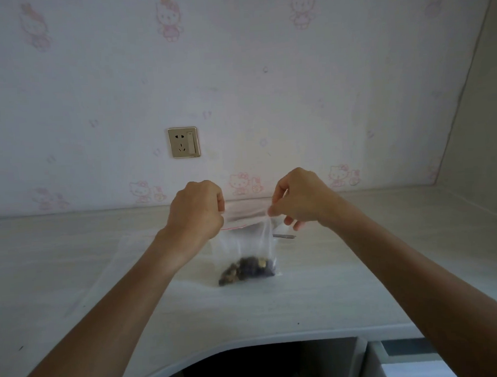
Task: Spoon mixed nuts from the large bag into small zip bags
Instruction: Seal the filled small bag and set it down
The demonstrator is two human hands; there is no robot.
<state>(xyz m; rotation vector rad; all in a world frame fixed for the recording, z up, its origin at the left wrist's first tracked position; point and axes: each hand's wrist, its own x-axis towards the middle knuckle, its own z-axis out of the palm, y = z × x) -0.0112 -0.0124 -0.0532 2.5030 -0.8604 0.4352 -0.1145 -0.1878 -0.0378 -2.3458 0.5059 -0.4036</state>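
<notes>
A small zip bag [246,246] is held upright above the table [361,269], its top corners pinched by the left hand [196,212] and right hand [297,201], likely for sealing; nuts [247,269] are settled at the bottom.

Both arms reach forward, left hand [195,212] and right hand [298,200] each closed in a pinching grip.

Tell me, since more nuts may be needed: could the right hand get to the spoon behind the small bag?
Probably yes. The spoon lies on the table just under the right hand, nothing between, but that hand pinches the zip bag top and must release it first.
</notes>
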